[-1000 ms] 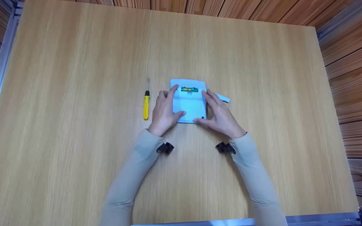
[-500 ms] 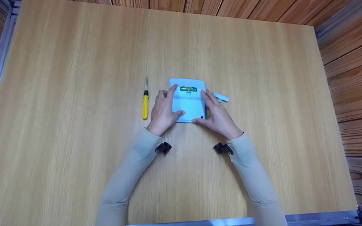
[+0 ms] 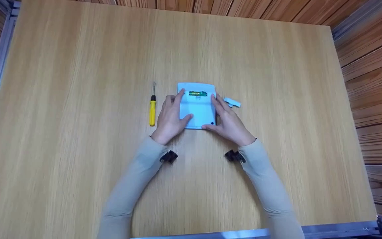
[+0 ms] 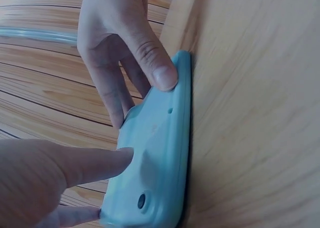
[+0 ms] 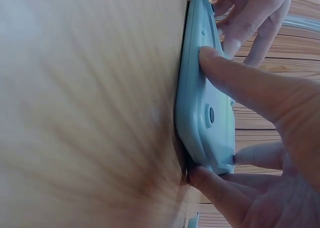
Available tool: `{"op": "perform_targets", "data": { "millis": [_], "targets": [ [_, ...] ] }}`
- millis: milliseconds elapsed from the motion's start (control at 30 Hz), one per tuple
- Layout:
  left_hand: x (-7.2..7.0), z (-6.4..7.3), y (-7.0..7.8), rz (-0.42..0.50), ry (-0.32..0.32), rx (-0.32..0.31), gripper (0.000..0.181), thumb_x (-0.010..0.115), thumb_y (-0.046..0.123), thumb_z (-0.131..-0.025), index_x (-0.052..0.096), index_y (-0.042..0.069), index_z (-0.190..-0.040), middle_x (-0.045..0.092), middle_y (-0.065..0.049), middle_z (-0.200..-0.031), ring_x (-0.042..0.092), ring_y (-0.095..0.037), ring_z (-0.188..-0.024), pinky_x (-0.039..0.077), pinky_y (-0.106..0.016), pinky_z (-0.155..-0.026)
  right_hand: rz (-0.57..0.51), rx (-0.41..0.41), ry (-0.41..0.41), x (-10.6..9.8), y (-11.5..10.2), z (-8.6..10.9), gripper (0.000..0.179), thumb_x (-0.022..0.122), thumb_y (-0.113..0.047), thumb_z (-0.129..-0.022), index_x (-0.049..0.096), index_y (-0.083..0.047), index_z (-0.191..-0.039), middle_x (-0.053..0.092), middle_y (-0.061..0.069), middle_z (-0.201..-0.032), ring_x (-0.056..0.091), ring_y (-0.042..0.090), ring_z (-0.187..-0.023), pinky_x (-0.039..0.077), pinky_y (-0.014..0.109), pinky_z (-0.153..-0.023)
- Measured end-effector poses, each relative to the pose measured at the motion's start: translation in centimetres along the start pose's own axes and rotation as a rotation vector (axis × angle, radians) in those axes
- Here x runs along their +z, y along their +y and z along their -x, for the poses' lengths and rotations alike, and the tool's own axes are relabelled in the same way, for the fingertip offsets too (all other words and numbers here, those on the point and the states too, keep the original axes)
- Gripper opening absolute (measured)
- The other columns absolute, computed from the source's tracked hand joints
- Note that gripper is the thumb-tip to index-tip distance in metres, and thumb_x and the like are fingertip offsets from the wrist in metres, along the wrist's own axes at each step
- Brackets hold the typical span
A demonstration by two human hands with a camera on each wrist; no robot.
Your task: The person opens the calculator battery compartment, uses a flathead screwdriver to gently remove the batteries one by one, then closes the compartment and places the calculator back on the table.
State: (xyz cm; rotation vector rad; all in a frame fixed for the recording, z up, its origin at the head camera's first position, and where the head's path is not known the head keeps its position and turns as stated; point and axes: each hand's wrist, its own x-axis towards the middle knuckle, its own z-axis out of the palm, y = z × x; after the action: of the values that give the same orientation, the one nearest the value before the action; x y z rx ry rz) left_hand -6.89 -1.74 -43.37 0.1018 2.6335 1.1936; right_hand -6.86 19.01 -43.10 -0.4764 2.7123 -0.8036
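Note:
A light blue flat device lies back side up on the wooden table, its battery compartment uncovered. One green battery sits in that compartment. My left hand rests along the device's left side, index fingertip and thumb on the back with fingers fairly straight. At the lower right corner, my right hand holds the device, thumb on the near edge and fingers along the right side. In the right wrist view, a right fingertip sits low at the device's edge. The front face is hidden against the table.
A small light blue battery cover lies just right of the device, beyond my right fingers. To the left of my left hand is a screwdriver with a yellow handle, its tip pointing away. Wooden walls stand around the table.
My left hand draws back slightly, its thumb shifting a little across the device's back. The whole head view drifts slightly; the device, battery and right hand look otherwise the same.

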Motion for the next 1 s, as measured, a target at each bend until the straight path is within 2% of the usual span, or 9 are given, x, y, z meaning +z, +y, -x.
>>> {"op": "perform_targets", "data": {
  "millis": [167, 267, 433, 567, 700, 1000],
  "targets": [
    [-0.5, 0.3, 0.1, 0.008, 0.029, 0.015, 0.067, 0.063, 0.023, -0.093, 0.031, 0.011, -0.150, 0.038, -0.018, -0.140, 0.044, -0.028, -0.123, 0.044, -0.039, -0.098, -0.005, 0.005, -0.001, 0.1, 0.1, 0.0, 0.098, 0.077, -0.034, -0.080, 0.018, -0.007, -0.153, 0.015, 0.019, -0.158, 0.025, 0.034, -0.143, 0.033, 0.043, -0.111],
    [-0.9, 0.4, 0.1, 0.013, 0.072, 0.038, 0.055, 0.060, 0.020, -0.094, 0.041, 0.006, -0.144, 0.041, -0.018, -0.138, 0.044, -0.029, -0.123, 0.041, -0.039, -0.100, -0.006, 0.008, 0.001, 0.1, 0.2, 0.0, 0.098, 0.077, -0.034, -0.080, 0.018, -0.008, -0.153, 0.016, 0.019, -0.158, 0.025, 0.034, -0.143, 0.032, 0.043, -0.111],
    [-1.7, 0.6, -0.2, -0.030, 0.161, 0.070, 0.032, 0.060, 0.014, -0.093, 0.060, 0.000, -0.122, 0.049, -0.018, -0.129, 0.046, -0.030, -0.118, 0.042, -0.039, -0.096, -0.010, 0.010, 0.002, 0.1, 0.3, 0.1, 0.098, 0.077, -0.034, -0.080, 0.017, -0.009, -0.153, 0.016, 0.019, -0.158, 0.025, 0.035, -0.143, 0.032, 0.044, -0.111],
    [-2.2, 0.6, -0.5, -0.104, 0.217, 0.076, 0.018, 0.060, 0.008, -0.092, 0.066, -0.001, -0.107, 0.058, -0.017, -0.116, 0.049, -0.030, -0.109, 0.042, -0.039, -0.090, -0.015, 0.013, 0.002, 0.1, 0.3, 0.1, 0.099, 0.077, -0.033, -0.079, 0.017, -0.010, -0.154, 0.016, 0.018, -0.158, 0.025, 0.035, -0.143, 0.032, 0.044, -0.111],
    [-2.5, 0.4, -0.8, -0.171, 0.250, 0.066, 0.018, 0.061, 0.007, -0.091, 0.067, -0.002, -0.106, 0.059, -0.019, -0.112, 0.051, -0.032, -0.105, 0.043, -0.040, -0.088, -0.019, 0.015, 0.001, 0.1, 0.3, 0.1, 0.099, 0.077, -0.034, -0.079, 0.017, -0.011, -0.154, 0.015, 0.018, -0.159, 0.024, 0.034, -0.143, 0.032, 0.044, -0.111],
    [-3.0, 0.3, -1.8, -0.252, 0.261, 0.005, 0.033, 0.063, 0.010, -0.090, 0.058, -0.008, -0.117, 0.050, -0.026, -0.116, 0.048, -0.038, -0.105, 0.045, -0.044, -0.085, -0.014, -0.008, 0.007, 0.1, 0.4, 0.1, 0.098, 0.077, -0.032, -0.080, 0.017, -0.008, -0.153, 0.017, 0.020, -0.158, 0.024, 0.035, -0.143, 0.031, 0.044, -0.112]
  ]
}}
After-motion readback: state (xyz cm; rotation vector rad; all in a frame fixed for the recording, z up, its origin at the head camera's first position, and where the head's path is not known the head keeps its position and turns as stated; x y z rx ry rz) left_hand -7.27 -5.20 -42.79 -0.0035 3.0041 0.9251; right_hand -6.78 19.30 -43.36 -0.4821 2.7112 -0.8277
